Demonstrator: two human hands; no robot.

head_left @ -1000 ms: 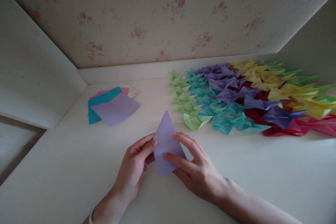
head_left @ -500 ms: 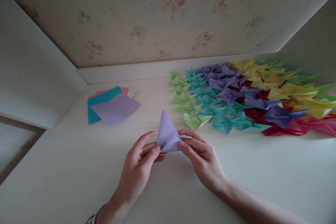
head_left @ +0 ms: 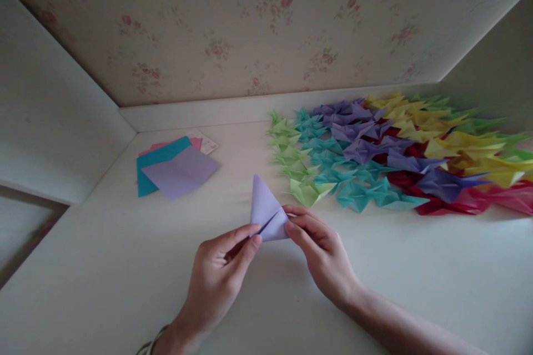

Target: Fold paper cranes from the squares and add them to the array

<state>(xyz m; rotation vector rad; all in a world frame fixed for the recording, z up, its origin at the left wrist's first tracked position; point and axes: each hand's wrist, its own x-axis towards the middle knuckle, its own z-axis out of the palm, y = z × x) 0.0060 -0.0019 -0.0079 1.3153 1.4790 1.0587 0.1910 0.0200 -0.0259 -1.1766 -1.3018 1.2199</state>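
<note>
A lilac sheet of origami paper [head_left: 265, 205], folded into a pointed shape, is held between both hands just above the white table. Its tip points away from me, and a dark gap shows along a slanting flap near its lower left. My left hand [head_left: 225, 260] pinches the lower left corner between thumb and index finger, the other fingers curled behind. At the right corner, my right hand [head_left: 320, 249] grips with the thumb in front and the fingers behind the paper.
Rows of folded paper cranes [head_left: 366, 152] in green, teal, purple, yellow and red cover the table's back right. Flat paper sheets [head_left: 183, 172] in lilac, teal and pink lie at the back left. A floral wall [head_left: 233, 28] rises behind the white table [head_left: 125, 277].
My left index finger has come from behind the paper to its front edge by the thumb. The slanting flap has opened into a visible dark gap. My right hand has barely moved.
</note>
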